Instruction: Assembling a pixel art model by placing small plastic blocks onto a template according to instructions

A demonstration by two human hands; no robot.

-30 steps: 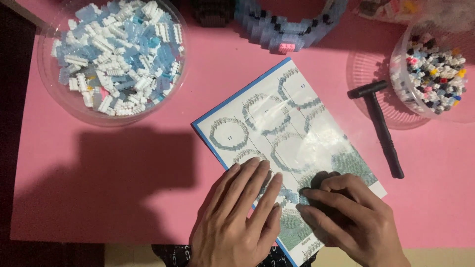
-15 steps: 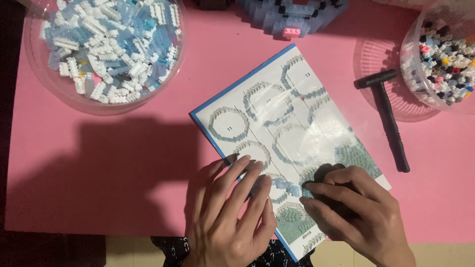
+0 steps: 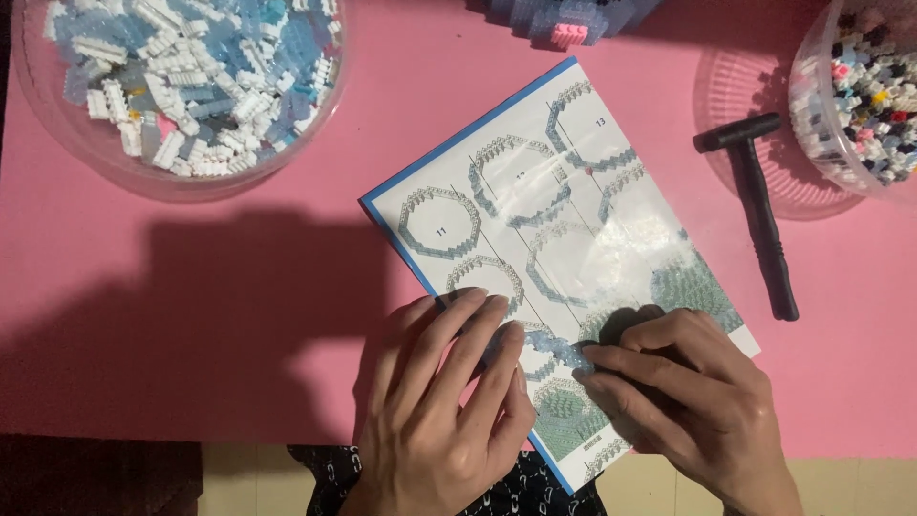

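A pink table top [image 3: 191, 315] is covered near its front edge by a glossy, blue-edged instruction booklet [image 3: 564, 229]. The left hand [image 3: 444, 411] is laid flat on it, fingers slightly spread. The right hand [image 3: 693, 401] is curled, fingertips pressed onto a small pale-blue translucent brick strip [image 3: 554, 346] between both hands. Even downward pressure is best kept along the strip.

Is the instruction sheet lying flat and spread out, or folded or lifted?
Flat and spread. The instruction sheet lies face up on the pink table, with the left hand and right hand resting on its lower part.
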